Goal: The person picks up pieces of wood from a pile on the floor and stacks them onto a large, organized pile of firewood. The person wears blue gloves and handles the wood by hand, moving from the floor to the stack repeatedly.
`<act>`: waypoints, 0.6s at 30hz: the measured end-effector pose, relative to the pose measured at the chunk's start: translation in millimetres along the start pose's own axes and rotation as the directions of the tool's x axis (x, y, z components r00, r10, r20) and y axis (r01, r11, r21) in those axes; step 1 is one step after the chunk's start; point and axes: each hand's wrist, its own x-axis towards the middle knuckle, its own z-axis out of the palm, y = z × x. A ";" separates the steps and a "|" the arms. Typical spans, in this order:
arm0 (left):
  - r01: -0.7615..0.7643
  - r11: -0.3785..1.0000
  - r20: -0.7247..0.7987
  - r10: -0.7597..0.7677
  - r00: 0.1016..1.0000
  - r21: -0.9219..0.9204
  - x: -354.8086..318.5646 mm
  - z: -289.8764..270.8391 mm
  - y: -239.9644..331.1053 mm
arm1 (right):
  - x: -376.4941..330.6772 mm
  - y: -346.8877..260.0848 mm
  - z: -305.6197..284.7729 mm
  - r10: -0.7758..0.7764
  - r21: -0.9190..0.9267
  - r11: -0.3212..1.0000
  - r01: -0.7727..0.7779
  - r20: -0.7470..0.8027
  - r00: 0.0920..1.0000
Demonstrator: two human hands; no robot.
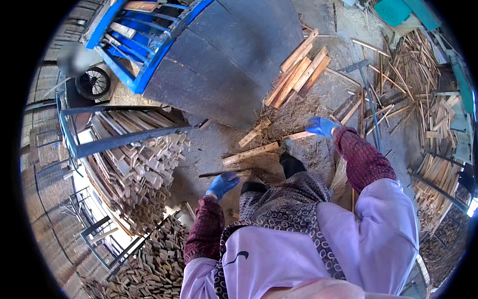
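My left hand [222,185], in a blue glove, hangs low over the floor with its fingers stretched out and nothing visible in them. Just beyond it lies a thin dark strip of wood [211,174]. Farther out on the right, my blue-gloved right hand [321,126] is open, fingers extended to the left. A short pale plank [298,135] lies by its fingertips; whether they touch cannot be made out. Between my hands a thicker plank [250,153] rests on the floor, with a rough wood piece [255,132] behind it.
A large dark tabletop [214,65] spreads ahead, with a blue metal frame [144,65] at its left. Several planks [301,70] lean in a pile at its right edge. Stacked wood [134,174] fills the left side. Thin offcuts [408,70] and a metal bar [372,109] lie right.
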 end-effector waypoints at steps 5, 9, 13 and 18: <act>-0.029 0.990 -0.023 0.032 0.999 0.141 123.9 58.1 116.6 | 98.1 69.9 -83.8 -0.381 -0.451 0.843 0.292 -0.118 0.917; -0.147 0.704 0.079 0.128 0.989 0.695 229.5 64.2 203.4 | 130.0 91.0 -84.9 0.140 0.822 0.565 0.067 -0.175 0.975; -0.153 0.627 0.082 0.141 0.987 0.764 353.4 70.6 262.9 | 91.2 105.5 -104.0 0.374 0.761 0.642 -0.089 -0.211 0.903; 0.075 0.418 -0.108 0.057 0.992 0.906 508.5 68.2 288.6 | 71.0 195.4 -89.3 0.753 0.883 0.392 -0.258 -0.147 0.641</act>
